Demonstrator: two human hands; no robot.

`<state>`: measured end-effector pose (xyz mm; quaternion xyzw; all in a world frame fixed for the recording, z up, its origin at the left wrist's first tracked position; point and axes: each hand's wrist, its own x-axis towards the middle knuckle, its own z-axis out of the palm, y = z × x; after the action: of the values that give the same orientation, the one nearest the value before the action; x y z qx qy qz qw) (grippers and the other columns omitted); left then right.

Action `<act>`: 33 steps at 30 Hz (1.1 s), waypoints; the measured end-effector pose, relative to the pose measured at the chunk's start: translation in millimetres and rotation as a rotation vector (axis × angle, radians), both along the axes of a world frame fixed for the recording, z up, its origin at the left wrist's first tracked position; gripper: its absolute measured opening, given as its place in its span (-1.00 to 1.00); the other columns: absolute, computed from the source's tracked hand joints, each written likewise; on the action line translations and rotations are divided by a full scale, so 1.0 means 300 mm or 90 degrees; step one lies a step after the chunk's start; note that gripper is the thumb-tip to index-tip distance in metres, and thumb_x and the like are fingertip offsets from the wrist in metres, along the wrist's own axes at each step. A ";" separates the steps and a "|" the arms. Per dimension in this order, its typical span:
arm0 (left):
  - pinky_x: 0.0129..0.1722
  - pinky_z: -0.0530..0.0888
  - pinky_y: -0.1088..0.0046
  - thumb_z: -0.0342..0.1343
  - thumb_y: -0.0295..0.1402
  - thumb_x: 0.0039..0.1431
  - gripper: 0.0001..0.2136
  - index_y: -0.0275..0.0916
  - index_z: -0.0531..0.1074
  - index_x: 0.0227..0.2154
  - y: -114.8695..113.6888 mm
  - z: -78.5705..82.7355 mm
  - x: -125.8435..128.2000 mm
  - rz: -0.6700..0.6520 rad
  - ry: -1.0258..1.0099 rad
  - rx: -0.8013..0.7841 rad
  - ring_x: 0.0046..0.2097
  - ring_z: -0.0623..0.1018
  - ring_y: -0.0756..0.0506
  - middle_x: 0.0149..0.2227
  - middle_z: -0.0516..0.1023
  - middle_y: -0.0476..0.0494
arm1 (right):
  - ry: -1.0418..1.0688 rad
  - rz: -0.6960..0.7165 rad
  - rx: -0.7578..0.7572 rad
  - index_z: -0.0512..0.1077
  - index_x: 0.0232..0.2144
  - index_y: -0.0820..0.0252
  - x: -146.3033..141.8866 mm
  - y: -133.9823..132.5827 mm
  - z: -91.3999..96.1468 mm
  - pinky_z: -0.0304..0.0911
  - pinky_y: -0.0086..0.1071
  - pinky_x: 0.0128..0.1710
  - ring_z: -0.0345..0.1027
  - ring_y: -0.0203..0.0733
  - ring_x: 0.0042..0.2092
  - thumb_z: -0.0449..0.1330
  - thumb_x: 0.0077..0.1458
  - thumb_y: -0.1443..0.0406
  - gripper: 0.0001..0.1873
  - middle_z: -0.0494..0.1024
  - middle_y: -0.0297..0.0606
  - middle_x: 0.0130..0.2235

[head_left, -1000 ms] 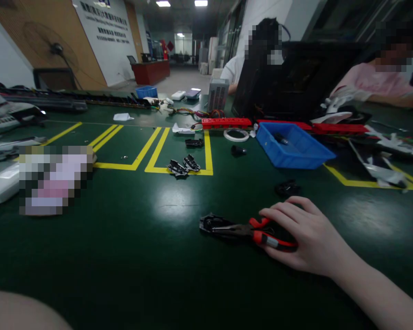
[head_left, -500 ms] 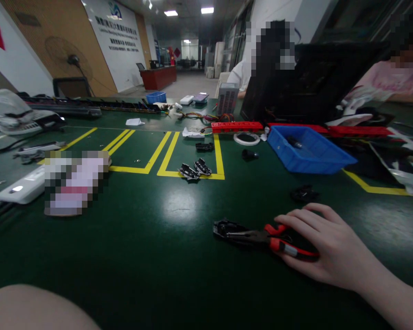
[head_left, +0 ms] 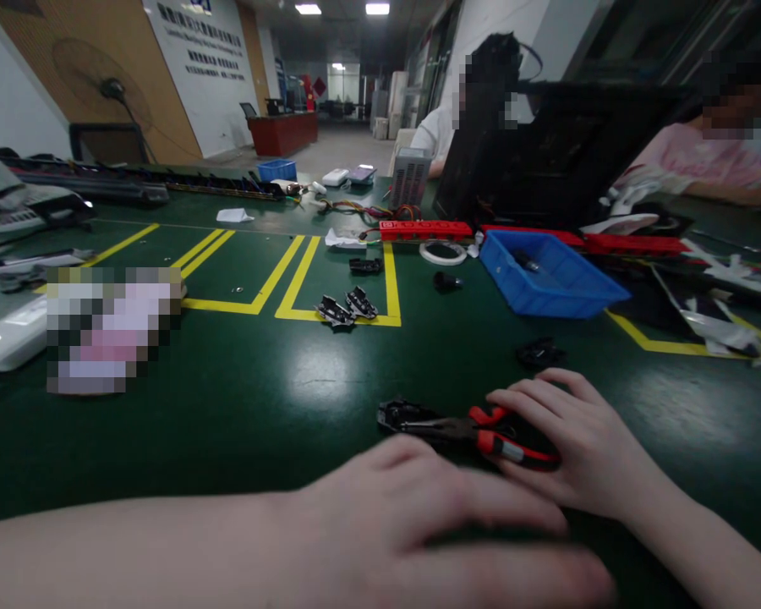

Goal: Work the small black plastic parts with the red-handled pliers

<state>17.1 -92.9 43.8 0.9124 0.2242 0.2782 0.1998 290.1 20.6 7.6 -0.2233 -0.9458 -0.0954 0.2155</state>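
My right hand (head_left: 577, 444) is curled round the red and black handles of a pair of needle-nose pliers (head_left: 460, 430) low over the green tabletop. The jaws point left and lie over a small black plastic part (head_left: 393, 415); whether they grip it I cannot tell. Across the front reaches my left hand (head_left: 437, 516), slightly blurred, its fingers stretched out to the right and apart, with nothing visible in them. It is nearer to me than the pliers. Just beyond my right hand lies another black part (head_left: 539, 351).
Beyond the pliers, black and silver parts (head_left: 346, 308) lie by yellow tape lines. A blue bin (head_left: 549, 283) stands at the right, near a red strip (head_left: 426, 230) and a white ring (head_left: 442, 253). A white device (head_left: 13, 337) sits at the left. Two people sit across the table.
My left arm has come in from the lower left, and its hand now stretches across the front toward the right. The view has shifted slightly; my right hand stays on the pliers.
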 end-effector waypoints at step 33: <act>-0.01 0.45 0.20 0.22 -0.37 0.22 -0.92 -0.22 0.50 -0.25 0.215 -0.093 -0.084 0.191 0.056 -0.198 0.00 0.49 -0.17 -0.01 0.48 -0.14 | 0.048 -0.029 0.023 0.38 -0.04 0.20 0.021 -0.001 0.024 0.25 -0.11 -0.13 0.48 -0.03 -0.19 0.25 0.05 0.18 -0.58 0.60 -0.10 -0.16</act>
<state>-8.1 -28.3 15.9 0.8383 0.4059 0.2271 0.2844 296.5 20.4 14.7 -0.2444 -0.9297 -0.1092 0.2531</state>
